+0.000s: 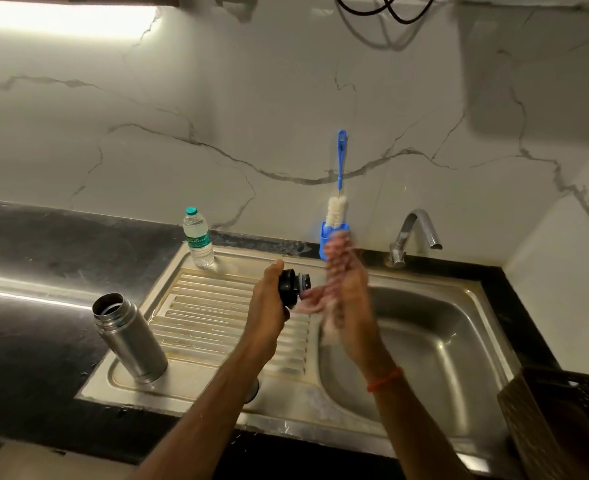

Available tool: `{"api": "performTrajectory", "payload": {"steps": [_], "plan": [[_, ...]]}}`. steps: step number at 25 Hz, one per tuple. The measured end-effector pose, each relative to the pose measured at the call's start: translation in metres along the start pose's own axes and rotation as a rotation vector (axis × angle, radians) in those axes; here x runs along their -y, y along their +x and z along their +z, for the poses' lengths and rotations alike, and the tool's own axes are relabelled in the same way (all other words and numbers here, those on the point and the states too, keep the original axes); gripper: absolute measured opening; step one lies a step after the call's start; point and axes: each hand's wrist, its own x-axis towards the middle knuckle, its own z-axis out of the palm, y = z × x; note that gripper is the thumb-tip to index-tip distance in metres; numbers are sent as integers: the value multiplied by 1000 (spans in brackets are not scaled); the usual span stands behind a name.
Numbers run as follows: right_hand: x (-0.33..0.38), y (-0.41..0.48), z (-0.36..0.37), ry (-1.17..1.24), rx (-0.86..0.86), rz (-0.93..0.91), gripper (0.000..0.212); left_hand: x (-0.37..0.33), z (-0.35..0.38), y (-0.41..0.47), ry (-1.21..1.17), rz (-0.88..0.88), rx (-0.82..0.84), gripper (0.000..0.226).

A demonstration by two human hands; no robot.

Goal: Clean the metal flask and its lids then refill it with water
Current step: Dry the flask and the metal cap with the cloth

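Observation:
The open metal flask [130,337] stands upright, without a lid, at the left end of the steel drainboard [210,327]. My left hand [268,299] grips a black inner lid [294,285] above the drainboard's right edge, beside the basin. Just right of the lid, my right hand [346,296] is raised over the sink basin [431,344]. It is motion-blurred, its fingers look extended upward, and I see nothing held in it. Under my left forearm a round metal piece [253,389] peeks out, mostly hidden.
A small plastic water bottle [198,237] stands at the drainboard's back. A blue-handled bottle brush [338,188] sits in a blue holder against the marble wall. The tap [416,233] is at the back right, with no water visibly running. A dark basket [563,417] sits at lower right.

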Motion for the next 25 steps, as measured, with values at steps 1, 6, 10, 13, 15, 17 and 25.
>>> {"api": "performTrajectory", "payload": {"steps": [1, 6, 10, 13, 15, 17, 25], "plan": [[-2, 3, 6, -450, 144, -152, 58, 1, -1, -1, -72, -55, 80, 45], [-16, 4, 6, -1155, 154, -541, 88, -1, -13, -4, 47, -159, 174, 42], [-11, 10, 7, -1145, 85, -485, 78, 2, -19, 11, 647, 370, 238, 3], [5, 12, 29, -700, -70, -78, 66, 3, -16, 15, 764, 791, 13, 24], [10, 19, 37, -239, -134, 461, 61, -4, -16, 12, 754, 882, -56, 29], [6, 26, 35, 118, -94, 847, 60, -6, -20, 11, 867, 1000, -87, 38], [8, 7, 17, -1040, 96, -414, 73, -5, -32, 19, 738, 694, 189, 37]]}}
